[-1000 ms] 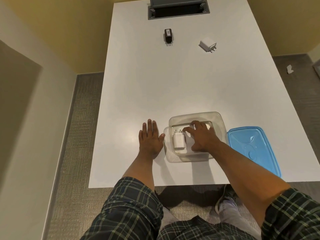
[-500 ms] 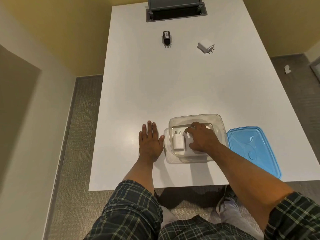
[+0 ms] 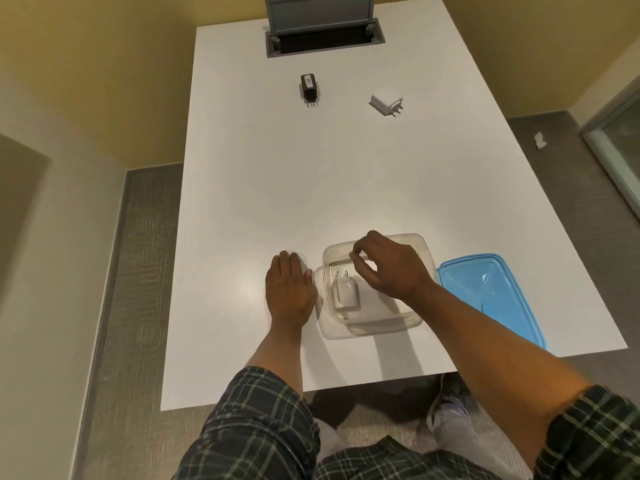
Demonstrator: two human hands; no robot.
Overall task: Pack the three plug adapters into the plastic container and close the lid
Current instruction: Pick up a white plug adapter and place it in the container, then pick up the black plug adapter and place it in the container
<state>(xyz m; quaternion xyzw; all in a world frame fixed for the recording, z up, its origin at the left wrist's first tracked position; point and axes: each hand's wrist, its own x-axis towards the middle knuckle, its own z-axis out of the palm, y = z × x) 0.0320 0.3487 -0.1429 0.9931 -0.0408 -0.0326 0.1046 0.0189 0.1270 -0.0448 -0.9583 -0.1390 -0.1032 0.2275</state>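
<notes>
A: we've got one white adapter (image 3: 345, 291) lying flat in the clear container (image 3: 372, 285), prongs pointing away from us, on the left side of the tub

B: and the hands?

A: left hand (image 3: 289, 292) flat on the desk (image 3: 311, 188), palm down, fingers together, just beside the container's left wall. grip there holds nothing

B: right?

A: right hand (image 3: 391, 268) hovers over the container, above the rim, fingers curled, thumb and forefinger tips close together. we see nothing between them, so that grip is empty. we can't tell if it touches the tub

B: the other two adapters?

A: both at the far end of the desk, well apart from the container. black adapter (image 3: 309, 90) on the left, prongs toward us. second white adapter (image 3: 386, 101) to its right, prongs toward the lower right

B: lid?

A: blue lid (image 3: 491, 296) lies flat on the desk just right of the container, partly under our right forearm. container is open

B: anything else on the desk?

A: grey cable box (image 3: 323, 38) recessed at the far edge, flap up
</notes>
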